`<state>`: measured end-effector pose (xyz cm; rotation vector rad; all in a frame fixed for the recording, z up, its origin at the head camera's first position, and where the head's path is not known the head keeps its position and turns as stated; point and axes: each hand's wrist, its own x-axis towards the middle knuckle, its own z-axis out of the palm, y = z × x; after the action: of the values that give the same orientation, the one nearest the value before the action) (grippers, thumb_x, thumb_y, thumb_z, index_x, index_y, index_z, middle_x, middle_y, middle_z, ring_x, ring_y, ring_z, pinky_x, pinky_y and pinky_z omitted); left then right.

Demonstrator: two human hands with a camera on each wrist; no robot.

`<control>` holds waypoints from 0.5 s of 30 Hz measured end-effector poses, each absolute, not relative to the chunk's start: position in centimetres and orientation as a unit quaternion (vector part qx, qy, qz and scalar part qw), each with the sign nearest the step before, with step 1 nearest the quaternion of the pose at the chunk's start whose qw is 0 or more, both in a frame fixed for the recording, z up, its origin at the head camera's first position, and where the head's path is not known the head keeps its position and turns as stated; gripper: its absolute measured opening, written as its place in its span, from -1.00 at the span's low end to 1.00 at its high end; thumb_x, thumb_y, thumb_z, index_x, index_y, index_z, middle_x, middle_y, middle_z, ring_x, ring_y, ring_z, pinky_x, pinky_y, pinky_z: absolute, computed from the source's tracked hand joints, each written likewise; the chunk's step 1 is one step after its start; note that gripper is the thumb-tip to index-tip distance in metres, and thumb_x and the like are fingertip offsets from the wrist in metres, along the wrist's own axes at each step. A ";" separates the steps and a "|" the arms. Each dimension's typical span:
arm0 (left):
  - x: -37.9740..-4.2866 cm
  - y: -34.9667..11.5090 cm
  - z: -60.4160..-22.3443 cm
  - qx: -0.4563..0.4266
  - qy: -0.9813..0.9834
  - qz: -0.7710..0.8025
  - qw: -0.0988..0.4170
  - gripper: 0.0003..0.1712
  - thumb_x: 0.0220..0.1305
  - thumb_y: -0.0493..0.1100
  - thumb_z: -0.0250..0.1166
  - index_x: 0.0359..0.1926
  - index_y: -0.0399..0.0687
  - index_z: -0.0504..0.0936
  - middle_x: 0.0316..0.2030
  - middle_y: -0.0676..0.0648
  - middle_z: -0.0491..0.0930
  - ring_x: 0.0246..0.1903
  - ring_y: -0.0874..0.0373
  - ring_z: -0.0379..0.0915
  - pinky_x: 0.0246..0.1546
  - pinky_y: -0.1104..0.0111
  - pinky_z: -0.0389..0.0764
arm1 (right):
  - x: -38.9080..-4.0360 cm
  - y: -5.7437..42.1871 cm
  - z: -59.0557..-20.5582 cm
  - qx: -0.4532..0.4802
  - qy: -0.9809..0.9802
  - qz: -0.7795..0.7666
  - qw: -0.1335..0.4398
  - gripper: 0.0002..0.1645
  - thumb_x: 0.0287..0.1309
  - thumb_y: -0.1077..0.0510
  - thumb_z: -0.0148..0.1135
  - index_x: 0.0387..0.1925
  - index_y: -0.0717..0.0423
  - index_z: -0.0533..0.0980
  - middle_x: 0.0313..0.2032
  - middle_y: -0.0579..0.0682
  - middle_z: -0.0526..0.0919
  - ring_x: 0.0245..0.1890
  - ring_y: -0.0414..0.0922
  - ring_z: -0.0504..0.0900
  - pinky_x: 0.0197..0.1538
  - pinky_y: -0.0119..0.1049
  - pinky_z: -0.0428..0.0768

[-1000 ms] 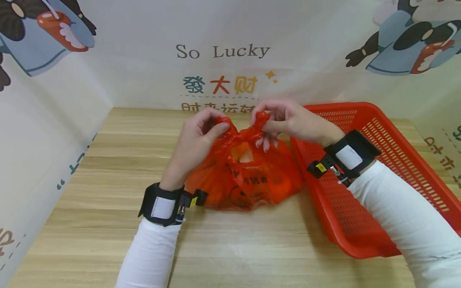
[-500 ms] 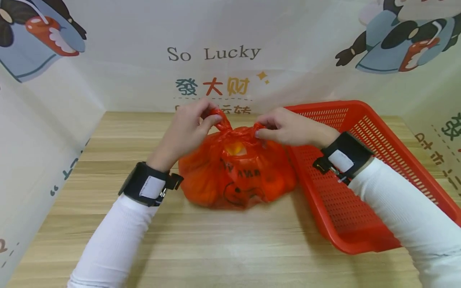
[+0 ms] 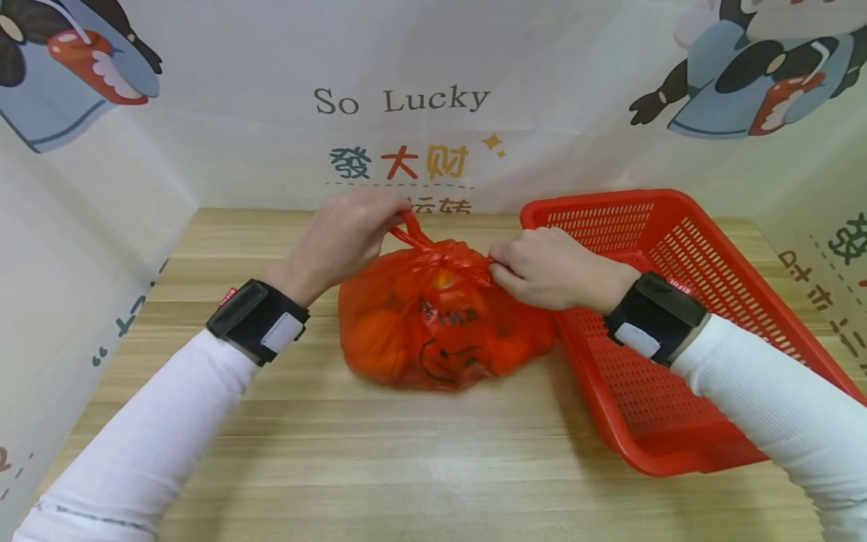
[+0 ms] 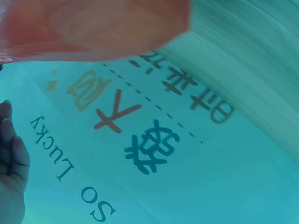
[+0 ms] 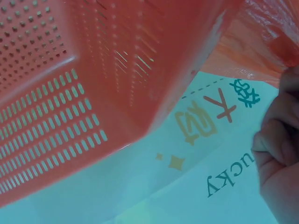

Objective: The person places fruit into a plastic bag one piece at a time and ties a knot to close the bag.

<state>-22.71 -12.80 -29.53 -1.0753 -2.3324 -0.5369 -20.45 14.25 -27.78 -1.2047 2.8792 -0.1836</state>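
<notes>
A red plastic bag (image 3: 447, 324) with round orange things showing through it sits on the table, its top drawn together in a knot. Dark print and a smiling face mark its front. My left hand (image 3: 352, 229) grips one twisted end of the bag and pulls it up and to the left. On the other side my right hand (image 3: 552, 263) has its fingers curled round the other end, close to the knot. In the right wrist view the curled fingers of the right hand (image 5: 278, 144) meet the bag (image 5: 261, 42) at the edge.
A red perforated basket (image 3: 630, 452) stands right of the bag, its left rim beside it and under my right forearm. Printed white sheeting (image 3: 271, 135) rises behind and at the sides of the wooden table (image 3: 406, 467).
Both hands have turned over so their backs show, and moved apart. The right hand has dropped lower. The two ends are drawn outward and the knot looks tighter.
</notes>
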 end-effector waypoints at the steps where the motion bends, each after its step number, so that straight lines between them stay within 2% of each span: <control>1: -22.9 -13.0 -29.7 -0.404 -0.857 -0.190 0.258 -0.89 0.31 -0.37 0.21 -0.21 -0.28 0.66 -0.35 -0.18 0.72 -0.35 -0.05 0.64 -0.22 0.17 0.69 | -20.4 14.2 -27.8 -0.382 0.923 -0.042 0.008 -0.65 0.34 0.13 -0.04 -0.61 0.04 0.35 -0.68 -0.14 0.22 -0.64 -0.15 0.36 -0.55 -0.34 0.21; 4: -23.3 -13.6 -30.1 -0.415 -0.856 -0.161 0.262 -0.85 0.27 -0.45 0.19 -0.22 -0.26 0.66 -0.36 -0.19 0.73 -0.35 -0.07 0.66 -0.23 0.15 0.70 | -20.1 14.2 -27.9 -0.377 0.926 0.003 -0.003 -0.65 0.32 0.11 -0.02 -0.61 0.05 0.38 -0.67 -0.13 0.27 -0.64 -0.13 0.40 -0.60 -0.34 0.24; 8: -23.7 -14.4 -30.5 -0.411 -0.864 -0.130 0.259 -0.73 0.22 -0.51 0.13 -0.16 -0.23 0.67 -0.33 -0.18 0.74 -0.31 -0.09 0.67 -0.19 0.11 0.67 | -19.7 14.1 -27.9 -0.375 0.926 0.035 -0.017 -0.64 0.32 0.10 0.00 -0.63 0.06 0.38 -0.69 -0.13 0.25 -0.68 -0.13 0.37 -0.65 -0.35 0.18; 15: -24.1 -15.9 -31.6 -0.388 -0.879 -0.095 0.260 -0.77 0.26 -0.43 0.16 -0.15 -0.18 0.68 -0.29 -0.17 0.74 -0.32 -0.11 0.54 -0.21 0.13 0.58 | -19.4 14.2 -28.8 -0.393 0.918 0.037 -0.015 -0.61 0.27 0.11 0.02 -0.69 0.03 0.29 -0.73 -0.17 0.12 -0.73 -0.19 0.23 -0.65 -0.37 0.02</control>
<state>-24.13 -15.94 -31.58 -1.0503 -2.3804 -0.2585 -19.37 14.18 -28.78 -1.2483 2.9139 0.1186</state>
